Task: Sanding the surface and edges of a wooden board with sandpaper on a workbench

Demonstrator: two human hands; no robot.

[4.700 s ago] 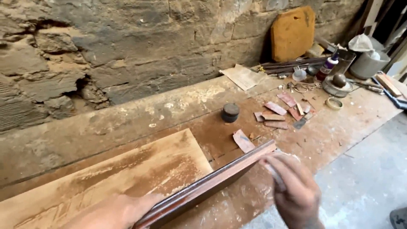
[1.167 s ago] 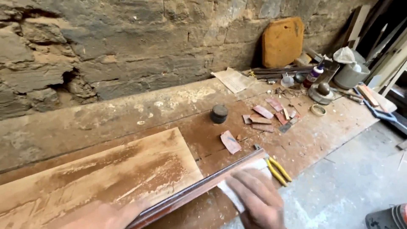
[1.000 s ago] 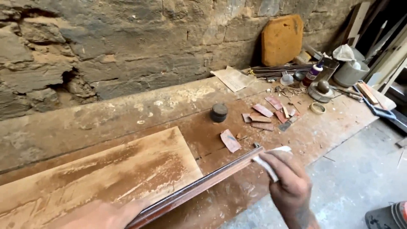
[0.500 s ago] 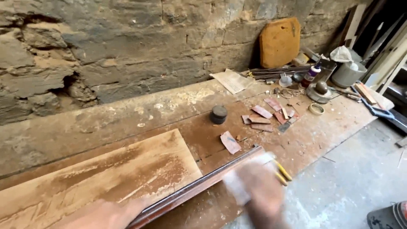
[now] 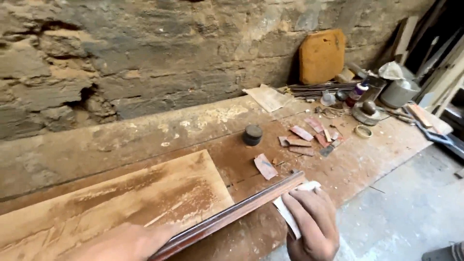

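My left hand [image 5: 128, 241], cut off below, steadies the moulding strip [image 5: 232, 215] while my right hand [image 5: 309, 224] pinches sandpaper [image 5: 290, 212] at the dusty workbench [image 5: 367, 154] edge.

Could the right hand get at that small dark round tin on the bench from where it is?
Probably yes. The small dark round tin stands alone on bare bench beyond the right hand, with only flat sandpaper scraps between. But that hand is pressing folded sandpaper against the wooden strip, so it isn't free.

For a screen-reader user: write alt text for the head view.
A right hand presses folded sandpaper against the end of a long dark wooden strip, which a left hand steadies on a dusty workbench before a rough stone wall.
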